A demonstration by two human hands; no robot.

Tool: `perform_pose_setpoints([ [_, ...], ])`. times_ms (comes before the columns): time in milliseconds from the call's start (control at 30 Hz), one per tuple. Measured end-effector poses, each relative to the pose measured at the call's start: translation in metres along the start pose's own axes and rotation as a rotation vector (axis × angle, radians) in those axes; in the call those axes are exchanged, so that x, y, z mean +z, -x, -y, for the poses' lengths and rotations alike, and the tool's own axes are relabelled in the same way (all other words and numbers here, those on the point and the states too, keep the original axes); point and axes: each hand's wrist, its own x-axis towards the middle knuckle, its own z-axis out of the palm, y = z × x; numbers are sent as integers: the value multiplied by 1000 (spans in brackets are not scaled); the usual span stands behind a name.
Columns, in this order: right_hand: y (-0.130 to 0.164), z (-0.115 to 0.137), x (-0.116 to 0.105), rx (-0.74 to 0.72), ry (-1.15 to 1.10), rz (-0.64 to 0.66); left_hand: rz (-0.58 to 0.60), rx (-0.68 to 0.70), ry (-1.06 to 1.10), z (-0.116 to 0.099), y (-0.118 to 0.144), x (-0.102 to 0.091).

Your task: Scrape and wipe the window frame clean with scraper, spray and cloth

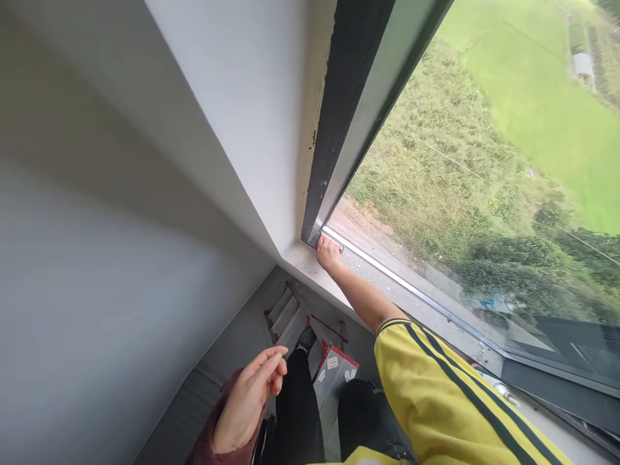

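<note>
I am up on a stepladder (295,323), looking down past my knees. My right hand (328,253) is stretched out to the bottom corner of the window frame (339,129), at about twelve o'clock from my body, pressing a small red-edged tool (334,244) against the sill (310,265) where the dark upright meets the bright bottom rail (387,271). The fingers are closed down over the tool; I cannot tell just what it is, since the hand hides most of it. My left hand (249,397) hangs free at seven o'clock, fingers loosely curled, holding nothing.

As I judge it, the work at this corner is under way and not finished: pale crumbs and dust lie along the sill toward four o'clock, and the wall edge beside the upright looks rough and chipped. A tube with a nozzle (498,387) lies on the sill at four o'clock, untouched.
</note>
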Motion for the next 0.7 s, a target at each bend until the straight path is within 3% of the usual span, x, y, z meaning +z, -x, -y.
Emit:
perform_pose_setpoints([
  [133, 13, -4, 3, -42, -12, 29, -28, -17, 6, -3, 3, 0],
  [267, 19, -14, 5, 62, -28, 35, -23, -43, -5, -5, 6, 0],
  [400, 25, -21, 10, -15, -21, 38, -32, -39, 1, -5, 6, 2],
  [533, 35, -31, 16, 62, -16, 25, -23, -32, -21, -6, 7, 6],
  [700, 54, -44, 25, 42, -28, 49, -36, -41, -40, -9, 8, 11],
])
